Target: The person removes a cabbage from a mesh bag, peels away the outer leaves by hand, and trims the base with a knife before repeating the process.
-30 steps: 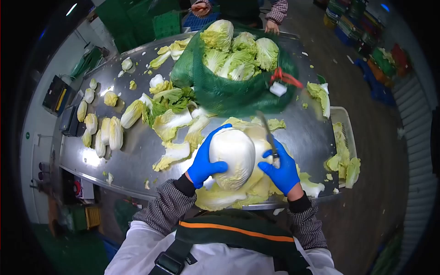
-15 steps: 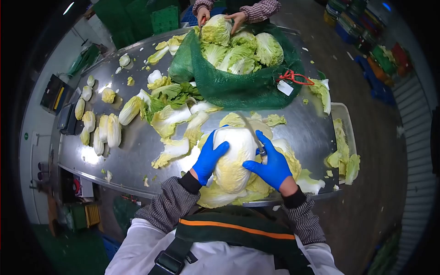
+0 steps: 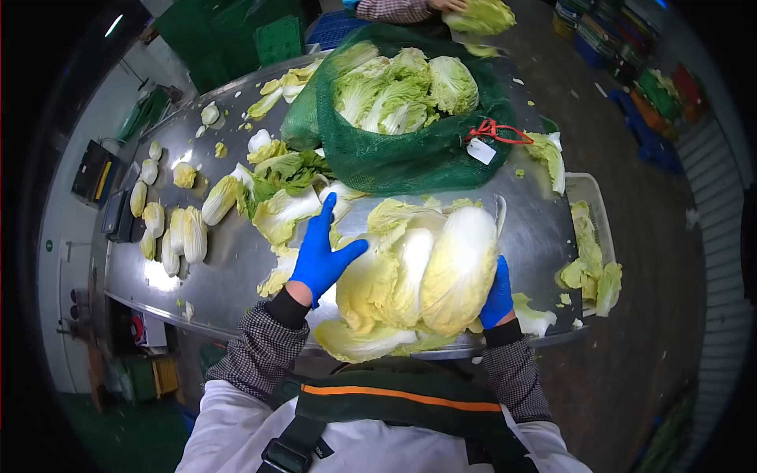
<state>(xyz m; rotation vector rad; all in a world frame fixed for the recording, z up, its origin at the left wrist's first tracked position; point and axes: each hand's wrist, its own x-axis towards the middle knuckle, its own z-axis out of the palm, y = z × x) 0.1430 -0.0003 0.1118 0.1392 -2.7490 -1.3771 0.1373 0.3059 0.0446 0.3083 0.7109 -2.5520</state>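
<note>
My left hand [image 3: 325,258], in a blue glove, is open with thumb and fingers apart. It holds nothing, above the table left of the loose cabbage leaves [image 3: 367,288]. My right hand [image 3: 498,298], also gloved in blue, is at the right side of a pale napa cabbage [image 3: 461,272]. The cabbage hides most of its fingers. A thin curved knife blade [image 3: 502,211] sticks up past the cabbage, in line with this hand; its handle is out of sight. The cabbage rests on the pile of leaves, and a white-ribbed leaf [image 3: 414,272] lies against its left side.
A green mesh sack [image 3: 402,162] full of cabbages stands across the steel table [image 3: 244,272]. Small trimmed cabbages [image 3: 189,232] are at the left. A white basket [image 3: 601,213] with leaves adjoins the right edge. Opposite, another person's hand [image 3: 448,5] holds a cabbage.
My left hand has let go of the cabbage and moved left. The cabbage and my right hand have shifted right, and leaves now lie spread beside it. The other person's cabbage has left the sack.
</note>
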